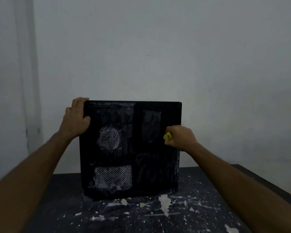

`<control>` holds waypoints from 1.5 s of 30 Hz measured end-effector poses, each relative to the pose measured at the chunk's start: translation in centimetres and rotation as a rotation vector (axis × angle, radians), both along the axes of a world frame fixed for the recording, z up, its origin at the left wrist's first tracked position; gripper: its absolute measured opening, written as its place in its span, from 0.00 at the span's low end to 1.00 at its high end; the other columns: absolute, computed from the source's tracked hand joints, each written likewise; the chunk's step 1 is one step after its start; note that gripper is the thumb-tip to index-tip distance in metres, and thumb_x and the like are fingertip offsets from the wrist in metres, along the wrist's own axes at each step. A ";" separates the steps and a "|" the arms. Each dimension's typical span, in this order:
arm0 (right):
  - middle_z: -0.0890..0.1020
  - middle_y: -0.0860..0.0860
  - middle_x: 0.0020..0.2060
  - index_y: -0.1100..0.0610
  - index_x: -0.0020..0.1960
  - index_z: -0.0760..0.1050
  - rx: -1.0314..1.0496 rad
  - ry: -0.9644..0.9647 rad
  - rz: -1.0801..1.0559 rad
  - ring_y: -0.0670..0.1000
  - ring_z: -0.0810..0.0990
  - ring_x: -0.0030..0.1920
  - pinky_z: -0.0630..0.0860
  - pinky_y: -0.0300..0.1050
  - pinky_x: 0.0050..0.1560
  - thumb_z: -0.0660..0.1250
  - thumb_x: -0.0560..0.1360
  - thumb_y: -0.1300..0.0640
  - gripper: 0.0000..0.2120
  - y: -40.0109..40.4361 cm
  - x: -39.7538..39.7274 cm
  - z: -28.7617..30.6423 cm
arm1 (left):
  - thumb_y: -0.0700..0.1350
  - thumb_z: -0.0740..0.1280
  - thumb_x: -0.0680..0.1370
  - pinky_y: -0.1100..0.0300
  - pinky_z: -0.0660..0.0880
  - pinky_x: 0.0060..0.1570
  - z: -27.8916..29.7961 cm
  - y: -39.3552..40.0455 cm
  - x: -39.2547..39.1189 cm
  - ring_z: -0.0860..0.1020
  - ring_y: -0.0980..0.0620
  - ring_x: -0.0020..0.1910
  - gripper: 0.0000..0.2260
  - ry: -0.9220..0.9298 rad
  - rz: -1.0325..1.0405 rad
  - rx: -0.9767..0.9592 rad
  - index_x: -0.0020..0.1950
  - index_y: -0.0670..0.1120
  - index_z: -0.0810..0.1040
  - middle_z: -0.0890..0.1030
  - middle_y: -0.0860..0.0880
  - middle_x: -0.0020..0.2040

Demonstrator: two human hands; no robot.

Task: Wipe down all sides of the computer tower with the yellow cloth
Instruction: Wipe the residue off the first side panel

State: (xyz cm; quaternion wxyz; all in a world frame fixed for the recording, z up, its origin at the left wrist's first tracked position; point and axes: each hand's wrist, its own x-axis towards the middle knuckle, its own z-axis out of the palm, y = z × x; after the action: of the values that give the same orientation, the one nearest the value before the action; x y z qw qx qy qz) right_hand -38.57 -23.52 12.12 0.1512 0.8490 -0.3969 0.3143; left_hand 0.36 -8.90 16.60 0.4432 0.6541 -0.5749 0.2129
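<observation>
Black sheet metal forms the side panel of the tower, which stands upright on a dark table with its broad side turned toward the person. The panel carries a round perforated vent in its upper left part and a rectangular perforated vent below it, near the bottom edge; pale smears and dusty patches cover much of the left and middle of the surface. The left hand grips the tower's top left corner, fingers curled over the top edge and thumb pressed against the front of the panel. The right hand is closed in a fist around the cloth, a bunched yellow wad of which only a small part shows at the thumb side of the fist. The cloth lies against the right part of the panel, about midway up and close to the right edge. Both forearms reach in from the lower corners, bare. The table's top is spattered with white flecks and larger pale blotches, densest just in front of the tower's base. A plain grey wall stands behind the table, and a faint vertical band runs down it at the left. The light is dim, and fine detail on the panel is hard to make out.
</observation>
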 end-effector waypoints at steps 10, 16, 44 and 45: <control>0.77 0.49 0.39 0.54 0.44 0.74 -0.042 -0.118 0.006 0.53 0.77 0.36 0.76 0.47 0.35 0.72 0.70 0.50 0.11 -0.3 0.1 -1.7 | 0.47 0.58 0.69 0.37 0.66 0.67 -0.1 -0.1 0.0 0.70 0.33 0.65 0.32 -0.001 -0.001 -0.012 0.75 0.49 0.63 0.64 0.48 0.74; 0.78 0.50 0.40 0.54 0.45 0.75 -0.011 -0.121 -0.010 0.53 0.78 0.39 0.77 0.49 0.37 0.73 0.69 0.49 0.11 0.0 0.0 -1.4 | 0.47 0.58 0.69 0.37 0.67 0.67 -0.1 -0.3 0.2 0.70 0.33 0.65 0.32 -0.004 -0.004 -0.023 0.75 0.49 0.63 0.64 0.47 0.74; 0.80 0.50 0.43 0.52 0.46 0.77 0.035 -0.028 0.005 0.55 0.81 0.43 0.79 0.49 0.43 0.74 0.69 0.47 0.11 1.2 2.3 1.7 | 0.48 0.58 0.70 0.40 0.66 0.66 -0.1 -0.3 0.1 0.69 0.34 0.64 0.33 -0.007 -0.009 -0.015 0.76 0.49 0.63 0.64 0.47 0.74; 0.80 0.50 0.41 0.52 0.45 0.77 0.017 -0.067 -0.009 0.55 0.81 0.42 0.78 0.49 0.42 0.74 0.69 0.47 0.11 1.0 2.1 2.1 | 0.48 0.58 0.70 0.40 0.66 0.66 -0.1 -0.3 0.2 0.70 0.34 0.64 0.33 -0.007 -0.010 -0.013 0.76 0.49 0.63 0.63 0.48 0.74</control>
State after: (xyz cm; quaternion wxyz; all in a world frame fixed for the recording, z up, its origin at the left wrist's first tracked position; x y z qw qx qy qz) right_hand -36.45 -22.51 14.24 0.1320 0.8376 -0.4082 0.3382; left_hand 0.58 -9.21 16.53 0.4466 0.6475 -0.5783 0.2166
